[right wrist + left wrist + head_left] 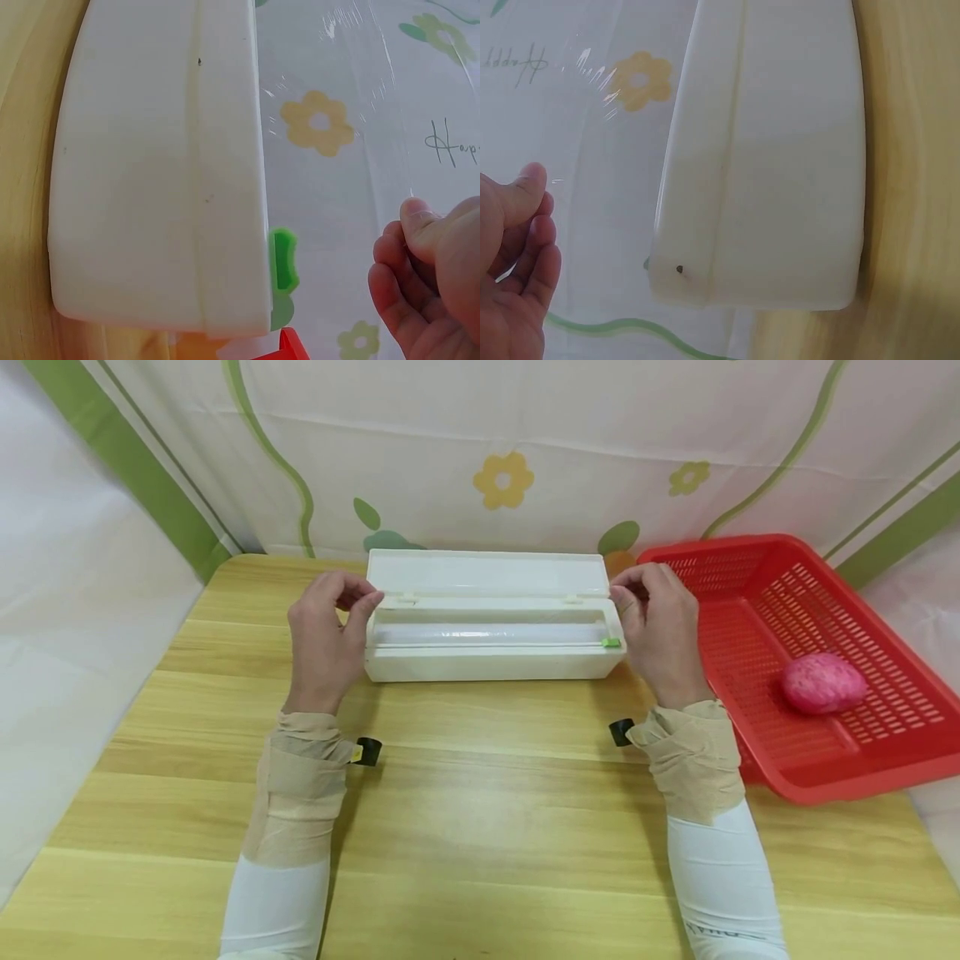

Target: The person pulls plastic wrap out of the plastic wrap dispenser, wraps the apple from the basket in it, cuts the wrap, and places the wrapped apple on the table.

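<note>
A white cling film dispenser (495,667) lies lengthwise on the table, its lid (487,568) raised at the back and a roll of film (480,634) inside. Thumb and fingers of my left hand (324,631) pinch one side of a thin clear sheet of cling film (592,71) near the box's left end. By the right end, my right hand (662,631) pinches the sheet's other side. Glints show the film stretched between the hands in both wrist views. A green slide cutter (283,261) sits at the right end of the box's edge.
To the right stands a red plastic basket (757,760), tilted, holding a pink, speckled, rounded lump (823,683). The box is on a wood-grain table (480,827). Behind hangs a white flowered curtain (420,460).
</note>
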Demonstrator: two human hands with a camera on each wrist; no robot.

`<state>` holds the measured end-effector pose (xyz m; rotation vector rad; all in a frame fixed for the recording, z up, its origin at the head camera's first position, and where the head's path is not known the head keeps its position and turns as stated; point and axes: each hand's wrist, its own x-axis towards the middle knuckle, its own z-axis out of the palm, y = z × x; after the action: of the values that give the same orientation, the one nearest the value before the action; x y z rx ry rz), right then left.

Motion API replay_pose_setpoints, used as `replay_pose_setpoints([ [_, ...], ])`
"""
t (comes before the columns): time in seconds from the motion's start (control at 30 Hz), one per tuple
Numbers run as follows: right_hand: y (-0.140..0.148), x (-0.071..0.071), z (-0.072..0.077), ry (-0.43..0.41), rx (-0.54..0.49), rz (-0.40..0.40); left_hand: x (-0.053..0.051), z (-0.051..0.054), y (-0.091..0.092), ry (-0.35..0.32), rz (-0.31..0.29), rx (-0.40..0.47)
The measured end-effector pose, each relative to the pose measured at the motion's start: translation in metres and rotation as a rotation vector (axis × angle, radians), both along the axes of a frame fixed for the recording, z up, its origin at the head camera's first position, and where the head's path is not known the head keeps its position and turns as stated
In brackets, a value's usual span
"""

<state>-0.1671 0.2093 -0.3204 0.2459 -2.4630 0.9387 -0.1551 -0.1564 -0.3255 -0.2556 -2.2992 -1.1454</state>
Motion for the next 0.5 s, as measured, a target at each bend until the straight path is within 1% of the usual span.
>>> replay_pose_setpoints([
  [0.5, -0.0003, 0.0023, 0.0051, 0.041, -0.016, -0.002, 0.0019, 0.0049, 0.0, 0.063, -0.009, 0.02],
])
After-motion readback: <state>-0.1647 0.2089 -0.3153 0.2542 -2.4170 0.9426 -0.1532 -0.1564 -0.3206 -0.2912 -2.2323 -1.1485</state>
